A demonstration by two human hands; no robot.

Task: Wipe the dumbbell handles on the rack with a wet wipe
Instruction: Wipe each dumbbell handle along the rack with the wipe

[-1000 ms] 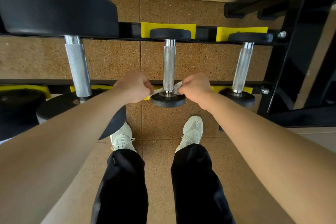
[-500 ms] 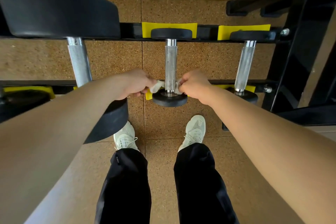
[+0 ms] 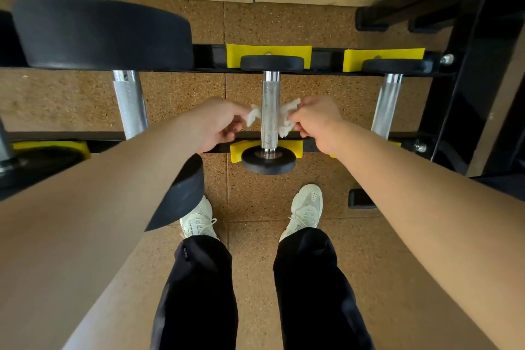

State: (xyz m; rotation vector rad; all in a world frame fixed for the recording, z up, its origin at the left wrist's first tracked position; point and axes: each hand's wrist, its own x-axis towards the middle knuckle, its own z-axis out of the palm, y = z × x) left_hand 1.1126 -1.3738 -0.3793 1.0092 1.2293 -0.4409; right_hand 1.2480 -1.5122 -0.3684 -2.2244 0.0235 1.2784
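Your left hand (image 3: 224,122) and right hand (image 3: 315,122) each pinch one end of the wipe (image 3: 285,119), looped under the middle dumbbell handle (image 3: 270,111) on the rack (image 3: 211,58). Pull it taut, saw side to side, and work along the whole knurled length.

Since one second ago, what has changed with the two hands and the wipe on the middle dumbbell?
The left hand and the right hand slid the wet wipe along the middle dumbbell handle, away from the near weight head toward the handle's middle. Nothing was let go: each hand still pinches one end of the wipe. The dumbbell itself stayed on the rack.
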